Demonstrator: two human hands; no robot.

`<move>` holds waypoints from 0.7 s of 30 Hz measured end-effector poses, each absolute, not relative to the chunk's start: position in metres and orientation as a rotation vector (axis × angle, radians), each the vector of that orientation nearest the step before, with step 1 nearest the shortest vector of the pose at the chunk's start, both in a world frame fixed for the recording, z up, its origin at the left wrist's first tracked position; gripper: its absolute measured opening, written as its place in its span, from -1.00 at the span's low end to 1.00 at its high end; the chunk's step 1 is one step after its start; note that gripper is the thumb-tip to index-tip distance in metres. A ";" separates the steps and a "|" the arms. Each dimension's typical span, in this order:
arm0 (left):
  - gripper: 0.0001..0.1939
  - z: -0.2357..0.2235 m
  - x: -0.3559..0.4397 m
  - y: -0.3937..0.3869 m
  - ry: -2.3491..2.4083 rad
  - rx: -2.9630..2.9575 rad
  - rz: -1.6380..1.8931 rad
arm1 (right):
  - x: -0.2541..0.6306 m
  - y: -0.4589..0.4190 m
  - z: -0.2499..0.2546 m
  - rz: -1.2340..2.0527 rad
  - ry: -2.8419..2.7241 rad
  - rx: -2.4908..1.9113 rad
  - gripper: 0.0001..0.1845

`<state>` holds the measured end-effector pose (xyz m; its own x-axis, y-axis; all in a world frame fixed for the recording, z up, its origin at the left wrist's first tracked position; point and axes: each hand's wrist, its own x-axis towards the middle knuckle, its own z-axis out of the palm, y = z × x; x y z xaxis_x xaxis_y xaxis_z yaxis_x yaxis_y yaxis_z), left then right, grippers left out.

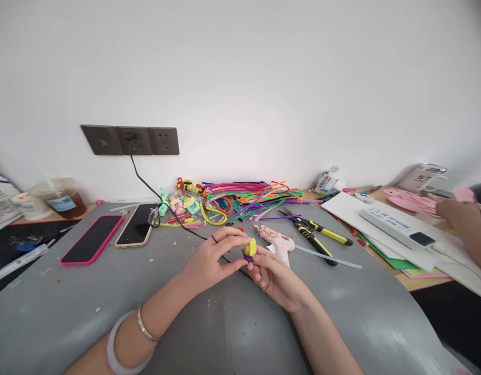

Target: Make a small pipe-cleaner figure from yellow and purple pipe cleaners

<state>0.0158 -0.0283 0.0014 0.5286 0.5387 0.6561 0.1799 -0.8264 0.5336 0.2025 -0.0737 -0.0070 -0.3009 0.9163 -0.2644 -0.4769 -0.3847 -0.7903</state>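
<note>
A small coiled yellow and purple pipe-cleaner piece (pixel 250 250) is held upright above the grey mat, between my two hands. My right hand (pixel 277 278) pinches it from the right, thumb at its side and the other fingers curled beneath. From the left, my left hand (pixel 213 255) closes on it, index fingertip near the yellow top and thumb against the purple base. Just behind my right hand lies a pink glue gun (pixel 277 242) with a clear glue stick (pixel 330 258) sticking out. Its black cord (pixel 186 229) passes behind my left hand.
Colourful pipe cleaners (pixel 256 198) are heaped by the wall. Yellow-black pliers (pixel 316 234) lie right of the glue gun. Two phones (pixel 92 240) rest at left, near a drink cup (pixel 64 200). A white power bank (pixel 396 226) sits on papers at right, near another person's hand (pixel 459 213).
</note>
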 end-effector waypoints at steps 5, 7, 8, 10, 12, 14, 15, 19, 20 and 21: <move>-0.61 -0.001 0.017 -0.029 0.583 2.362 1.216 | 0.203 -0.074 -0.009 1.929 -0.709 -0.784 -0.70; -0.61 0.000 0.017 -0.029 0.583 2.348 1.206 | 0.201 -0.075 -0.007 1.987 -0.707 -0.745 -0.68; -0.61 0.001 0.017 -0.030 0.587 2.335 1.198 | 0.200 -0.076 -0.006 2.015 -0.702 -0.727 -0.67; -0.62 0.002 0.018 -0.031 0.593 2.294 1.179 | 0.199 -0.076 -0.005 2.063 -0.684 -0.695 -0.67; -0.60 0.003 0.018 -0.032 0.584 2.245 1.153 | 0.199 -0.077 -0.005 2.091 -0.678 -0.676 -0.68; -0.58 0.003 0.018 -0.032 0.574 2.196 1.130 | 0.199 -0.077 -0.006 2.090 -0.693 -0.682 -0.69; -0.58 0.003 0.018 -0.032 0.574 2.172 1.122 | 0.200 -0.077 -0.006 2.082 -0.704 -0.692 -0.69; -0.65 0.003 0.018 -0.031 0.537 2.105 1.121 | 0.200 -0.078 -0.005 2.063 -0.737 -0.712 -0.68; -0.69 0.002 0.018 -0.030 0.511 2.099 1.131 | 0.200 -0.079 -0.004 2.064 -0.743 -0.709 -0.68; -0.74 0.002 0.018 -0.030 0.489 2.095 1.143 | 0.200 -0.079 -0.003 2.064 -0.748 -0.706 -0.68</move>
<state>0.0180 -0.0297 0.0025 0.5412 0.6084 0.5804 -0.0003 -0.6901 0.7237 0.2002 -0.0792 -0.0033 -0.5145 0.8295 -0.2175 -0.4977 -0.4954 -0.7120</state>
